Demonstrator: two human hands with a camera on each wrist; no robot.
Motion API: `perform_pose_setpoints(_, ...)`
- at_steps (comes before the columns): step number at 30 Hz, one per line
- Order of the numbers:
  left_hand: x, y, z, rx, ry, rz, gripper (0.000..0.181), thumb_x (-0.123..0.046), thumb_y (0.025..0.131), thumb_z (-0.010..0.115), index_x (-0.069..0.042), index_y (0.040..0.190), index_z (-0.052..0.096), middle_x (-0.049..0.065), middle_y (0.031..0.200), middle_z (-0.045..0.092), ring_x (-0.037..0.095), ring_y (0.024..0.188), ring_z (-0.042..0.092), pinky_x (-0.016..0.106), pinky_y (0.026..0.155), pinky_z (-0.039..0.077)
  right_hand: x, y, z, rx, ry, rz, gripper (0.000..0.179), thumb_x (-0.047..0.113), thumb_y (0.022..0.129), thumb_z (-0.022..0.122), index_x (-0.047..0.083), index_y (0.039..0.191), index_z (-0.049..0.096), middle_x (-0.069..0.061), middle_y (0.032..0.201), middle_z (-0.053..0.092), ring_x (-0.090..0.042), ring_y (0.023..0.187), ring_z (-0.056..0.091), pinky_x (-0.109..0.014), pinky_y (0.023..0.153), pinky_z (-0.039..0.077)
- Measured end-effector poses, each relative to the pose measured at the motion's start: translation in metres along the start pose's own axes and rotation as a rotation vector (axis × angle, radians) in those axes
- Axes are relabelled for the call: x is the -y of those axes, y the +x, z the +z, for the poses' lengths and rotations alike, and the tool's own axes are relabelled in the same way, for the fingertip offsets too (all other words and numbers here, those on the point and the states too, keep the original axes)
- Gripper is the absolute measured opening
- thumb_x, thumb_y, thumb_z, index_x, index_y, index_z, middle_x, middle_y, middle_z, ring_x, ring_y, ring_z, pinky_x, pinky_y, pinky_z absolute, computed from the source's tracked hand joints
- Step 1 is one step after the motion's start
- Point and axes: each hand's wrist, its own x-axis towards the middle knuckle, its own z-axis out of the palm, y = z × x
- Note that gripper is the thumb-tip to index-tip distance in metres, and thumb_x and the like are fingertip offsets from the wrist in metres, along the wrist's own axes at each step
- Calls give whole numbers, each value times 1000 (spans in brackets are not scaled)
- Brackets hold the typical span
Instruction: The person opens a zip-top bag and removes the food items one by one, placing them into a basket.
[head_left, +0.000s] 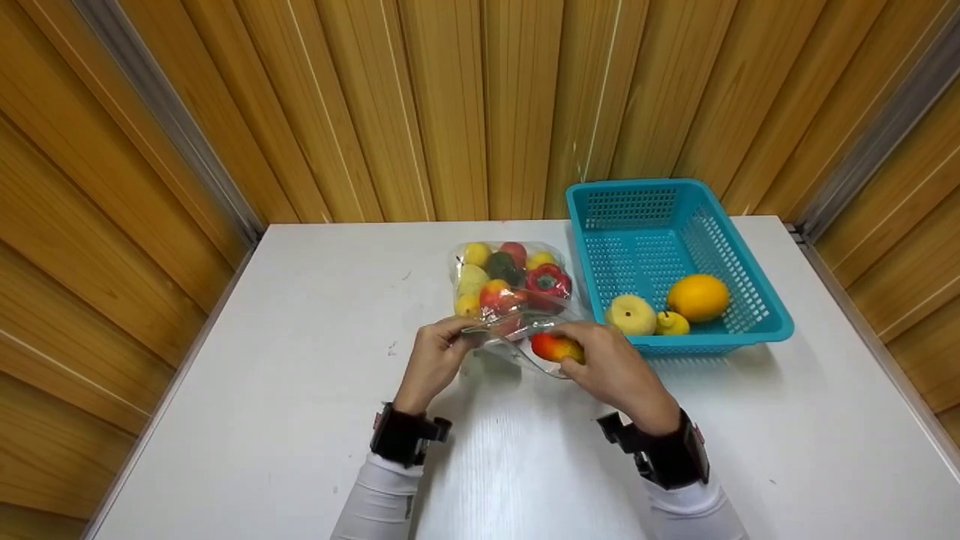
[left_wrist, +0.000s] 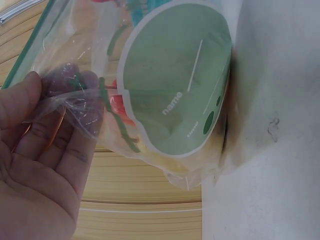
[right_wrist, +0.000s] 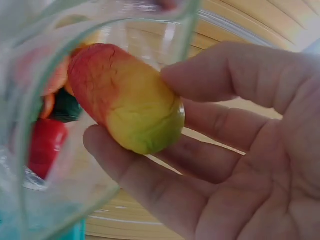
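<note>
Near the centre of the head view, the left hand (head_left: 439, 356) pinches the edge of a clear bag (left_wrist: 175, 80) of fruit and vegetables on the white bench (head_left: 315, 337). The right hand (head_left: 619, 367) grips a red-and-yellow mango (head_left: 557, 347) between thumb and fingers at the bag's open mouth. Right of centre, a blue basket (head_left: 637, 255) holds three yellowish fruits (head_left: 699, 298).

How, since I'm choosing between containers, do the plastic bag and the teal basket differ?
The plastic bag is mostly see-through; the teal basket is opaque with perforated walls. The bag looks smaller than the basket. The left hand holds the bag's edge, while the basket stands ungripped. Both are open and contain fruit.
</note>
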Motion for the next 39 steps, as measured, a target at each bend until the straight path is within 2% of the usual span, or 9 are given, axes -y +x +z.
perform_pose_setpoints(8, 1, 0, 0, 2, -1, 6, 16, 4, 95, 68, -2, 105, 80, 13, 105, 78, 26, 93, 73, 24, 79, 58, -2, -15, -33, -80, 56, 43, 36, -2, 90, 66, -1, 126, 71, -20, 120, 71, -24, 85, 57, -30, 71, 50)
perform_pose_setpoints(12, 0, 0, 0, 5, -3, 0, 15, 3, 95, 69, -1, 104, 80, 13, 104, 77, 25, 94, 72, 24, 80, 58, -11, -19, -45, -153, 67, 66, 33, -1, 92, 67, -3, 125, 71, -23, 120, 71, -30, 89, 62, -41, 79, 57)
perform_pose_setpoints(15, 0, -1, 0, 9, -5, -4, 14, 3, 95, 69, -1, 103, 80, 12, 103, 77, 25, 94, 72, 24, 81, 58, -20, -22, -54, -205, 56, 90, 33, -1, 94, 65, -5, 127, 69, -26, 120, 71, -34, 92, 64, -52, 86, 57)
perform_pose_setpoints(23, -1, 0, 0, 0, 3, 0, 17, 5, 95, 68, -2, 104, 80, 12, 104, 77, 25, 95, 72, 24, 81, 58, -41, -28, -74, -279, 47, 215, 36, 4, 99, 61, -7, 133, 64, -31, 124, 66, -41, 101, 62, -52, 92, 56)
perform_pose_setpoints(26, -1, 0, 0, -1, 8, 6, 16, 3, 95, 69, -2, 104, 80, 11, 104, 78, 25, 96, 72, 25, 81, 58, -48, -30, -79, -292, 44, 256, 37, 5, 99, 61, -7, 133, 64, -33, 126, 65, -43, 102, 62, -31, 87, 57)
perform_pose_setpoints(28, -1, 0, 0, 1, 7, 4, 16, 3, 95, 69, -3, 104, 80, 11, 104, 78, 25, 96, 73, 25, 82, 58, -52, -32, -81, -304, 35, 280, 36, 6, 99, 62, -6, 133, 64, -33, 125, 64, -44, 102, 63, -20, 80, 53)
perform_pose_setpoints(30, -1, 0, 0, 4, 7, 3, 16, 3, 95, 69, -3, 104, 80, 11, 104, 77, 25, 95, 73, 25, 81, 58, -56, -33, -84, -322, 13, 300, 37, 6, 98, 62, -7, 133, 64, -32, 115, 67, -40, 90, 62, -13, 66, 43)
perform_pose_setpoints(35, -1, 0, 0, 3, 10, 3, 17, 4, 95, 68, -3, 104, 80, 11, 105, 77, 25, 95, 72, 25, 82, 58, -66, -35, -87, -352, -54, 343, 40, 6, 97, 59, -11, 133, 61, -26, 94, 64, -27, 68, 50, -22, 50, 36)
perform_pose_setpoints(39, 0, 0, 0, 3, 8, 7, 15, 1, 95, 70, -3, 105, 80, 12, 106, 77, 26, 97, 73, 25, 82, 58, -75, -34, -88, -359, -62, 363, 41, 6, 97, 58, -11, 134, 60, -32, 109, 63, -35, 80, 55, -26, 57, 41)
